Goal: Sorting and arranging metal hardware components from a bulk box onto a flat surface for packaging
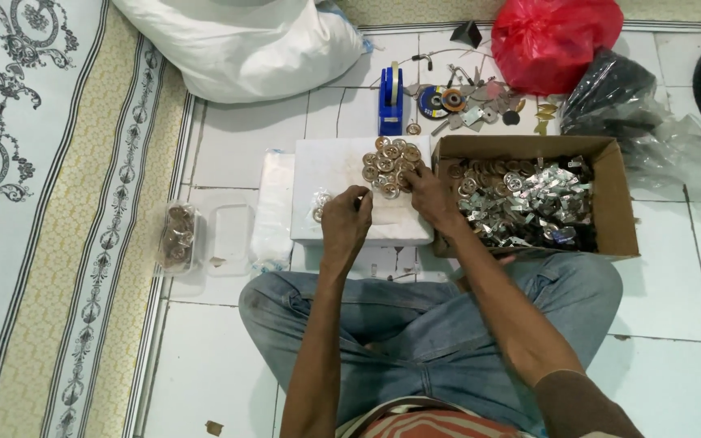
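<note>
Head view | left hand (346, 217) grip pinched, contents unclear | right hand (427, 193) fingers spread on round metal pieces (389, 165)

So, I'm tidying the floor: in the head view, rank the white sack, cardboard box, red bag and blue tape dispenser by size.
1. White sack, cut off by the frame
2. Cardboard box
3. Red bag, also cut off, so its rank against the box is unsure
4. Blue tape dispenser
</note>
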